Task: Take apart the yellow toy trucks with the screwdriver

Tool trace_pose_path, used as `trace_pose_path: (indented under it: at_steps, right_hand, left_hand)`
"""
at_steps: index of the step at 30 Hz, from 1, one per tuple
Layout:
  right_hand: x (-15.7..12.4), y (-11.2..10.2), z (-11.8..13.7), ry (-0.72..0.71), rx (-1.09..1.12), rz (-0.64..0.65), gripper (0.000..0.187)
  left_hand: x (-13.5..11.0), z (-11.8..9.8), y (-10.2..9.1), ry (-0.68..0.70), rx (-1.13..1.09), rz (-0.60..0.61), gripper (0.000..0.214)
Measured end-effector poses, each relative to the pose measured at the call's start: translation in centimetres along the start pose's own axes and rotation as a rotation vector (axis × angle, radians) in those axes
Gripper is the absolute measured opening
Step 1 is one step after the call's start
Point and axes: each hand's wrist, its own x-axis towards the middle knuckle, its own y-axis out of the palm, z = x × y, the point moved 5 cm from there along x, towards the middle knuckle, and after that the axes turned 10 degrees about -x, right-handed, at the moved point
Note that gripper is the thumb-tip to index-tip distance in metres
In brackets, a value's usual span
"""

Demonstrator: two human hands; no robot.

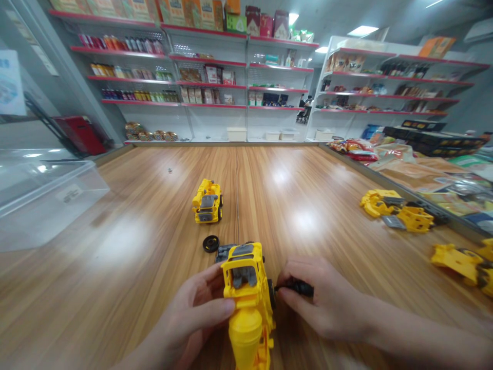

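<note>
A yellow toy cement mixer truck [246, 329] is held at the front of the table, its cab pointing away from me. My left hand [200, 308] grips it from the left, with the thumb pressed against the body behind the cab. In my right hand [319, 293] is a black-handled screwdriver [302, 288], its tip at the black wheel [271, 294] on the truck's right side. Just ahead of the truck lies a loose black wheel [210, 243]. Farther off stands a second yellow toy truck [208, 201] with grey parts.
Yellow toy vehicle parts [416, 218] lie at the right, with more yellow pieces [456, 262] nearer me. A clear plastic bin [50, 200] stands at the left edge. Packaged goods [404, 164] lie beyond the table's right rim. Stocked shelves [211, 85] line the back.
</note>
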Motion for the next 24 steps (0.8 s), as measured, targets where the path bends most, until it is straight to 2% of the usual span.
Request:
trace_pose_path:
  at_steps: [10,14,20,24]
  right_hand:
    - [-0.06,0.31,0.09,0.029,0.007,0.036,0.005]
    - [-0.03,0.40,-0.03,0.033,-0.002,0.036,0.005]
    - [-0.06,0.35,-0.04,0.031,-0.020,0.011,0.004]
    - [-0.06,0.76,-0.09,0.043,-0.031,0.077,0.006]
  left_hand:
    - [-0.21,-0.03,0.10,0.018,0.002,-0.016,0.054]
    - [-0.36,0.06,-0.10,-0.014,0.007,-0.045,0.054]
    - [-0.17,0.16,-0.08,-0.006,-0.005,-0.007,0.058]
    - [-0.25,0.18,-0.05,-0.003,0.007,-0.025,0.057]
